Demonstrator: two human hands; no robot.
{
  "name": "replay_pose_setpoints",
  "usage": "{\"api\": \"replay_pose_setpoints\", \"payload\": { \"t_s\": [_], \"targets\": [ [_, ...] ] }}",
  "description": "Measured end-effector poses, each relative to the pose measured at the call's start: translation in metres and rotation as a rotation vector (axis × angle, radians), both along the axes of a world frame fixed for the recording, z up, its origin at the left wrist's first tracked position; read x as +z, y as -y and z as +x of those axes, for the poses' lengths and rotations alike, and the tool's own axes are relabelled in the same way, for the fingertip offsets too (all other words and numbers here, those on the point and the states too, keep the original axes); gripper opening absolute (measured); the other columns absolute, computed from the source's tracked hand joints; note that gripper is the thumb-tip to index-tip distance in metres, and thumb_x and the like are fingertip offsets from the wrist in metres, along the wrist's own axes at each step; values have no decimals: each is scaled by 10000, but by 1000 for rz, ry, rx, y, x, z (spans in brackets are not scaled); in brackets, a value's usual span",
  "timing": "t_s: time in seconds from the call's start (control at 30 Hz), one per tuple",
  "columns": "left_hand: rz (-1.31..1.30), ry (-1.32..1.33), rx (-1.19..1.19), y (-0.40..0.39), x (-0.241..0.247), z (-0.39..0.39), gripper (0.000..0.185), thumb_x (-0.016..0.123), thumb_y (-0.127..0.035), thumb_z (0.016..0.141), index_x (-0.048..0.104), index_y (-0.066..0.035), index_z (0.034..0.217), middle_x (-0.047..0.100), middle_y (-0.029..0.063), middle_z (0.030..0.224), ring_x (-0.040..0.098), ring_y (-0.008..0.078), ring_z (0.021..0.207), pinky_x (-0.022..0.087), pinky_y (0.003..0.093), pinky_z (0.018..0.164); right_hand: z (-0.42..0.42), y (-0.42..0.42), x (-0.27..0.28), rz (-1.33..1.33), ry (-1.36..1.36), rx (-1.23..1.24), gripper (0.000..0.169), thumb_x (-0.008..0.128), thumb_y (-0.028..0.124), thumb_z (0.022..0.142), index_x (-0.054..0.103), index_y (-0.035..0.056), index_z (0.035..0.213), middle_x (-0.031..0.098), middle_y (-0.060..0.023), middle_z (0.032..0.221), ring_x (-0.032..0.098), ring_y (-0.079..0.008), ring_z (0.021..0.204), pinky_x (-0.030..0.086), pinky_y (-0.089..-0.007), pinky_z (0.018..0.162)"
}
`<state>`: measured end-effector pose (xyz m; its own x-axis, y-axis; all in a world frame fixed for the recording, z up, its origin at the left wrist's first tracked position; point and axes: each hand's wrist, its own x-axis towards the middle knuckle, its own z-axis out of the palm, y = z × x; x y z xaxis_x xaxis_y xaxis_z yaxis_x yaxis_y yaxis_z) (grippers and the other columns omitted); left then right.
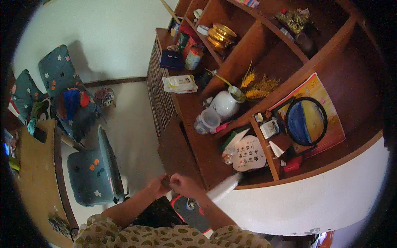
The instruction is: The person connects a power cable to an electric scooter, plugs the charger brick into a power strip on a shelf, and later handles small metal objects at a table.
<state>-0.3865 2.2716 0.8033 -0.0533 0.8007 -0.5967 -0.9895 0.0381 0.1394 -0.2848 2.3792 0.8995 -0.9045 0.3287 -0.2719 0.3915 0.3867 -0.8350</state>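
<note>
My left hand [158, 186] and my right hand [188, 187] are close together in front of my body, fingers curled toward each other. Any small thing between the fingertips is hidden or too blurred to make out. Just beyond them is the brown wooden front [176, 148] of a cabinet, below its top surface [198, 148]. A black and grey item with red trim [192, 214] lies below my right forearm. Beside that forearm a white, blurred object [225, 187] leans by the cabinet corner.
Wooden shelves hold a white vase [225, 104] with dried stems, plastic containers [209, 121], a fan-shaped board with writing [249, 153] and a round framed picture [305, 121]. A wipes packet [180, 83] overhangs the edge. Left are a cushioned chair [90, 173] and a table [37, 173].
</note>
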Motion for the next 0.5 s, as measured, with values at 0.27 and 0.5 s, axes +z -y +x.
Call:
{"api": "replay_pose_setpoints", "payload": {
  "t_s": [0.27,0.5],
  "targets": [
    [118,51,-11,5,-13,-8,212,373,-151,882,514,3,917,541,113,920,538,229,882,456,356,826,-16,28,-15,269,-45,17,173,580,163,799,577,51,930,624,-114,862,610,-256,793,472,-339,686],
    [-126,142,204,32,-14,-9,121,468,-147,833,519,-37,821,525,65,775,491,174,712,429,296,621,-17,34,1,172,-185,-87,184,598,188,810,595,59,940,630,-106,863,618,-219,765,476,-303,681]
  ]
}}
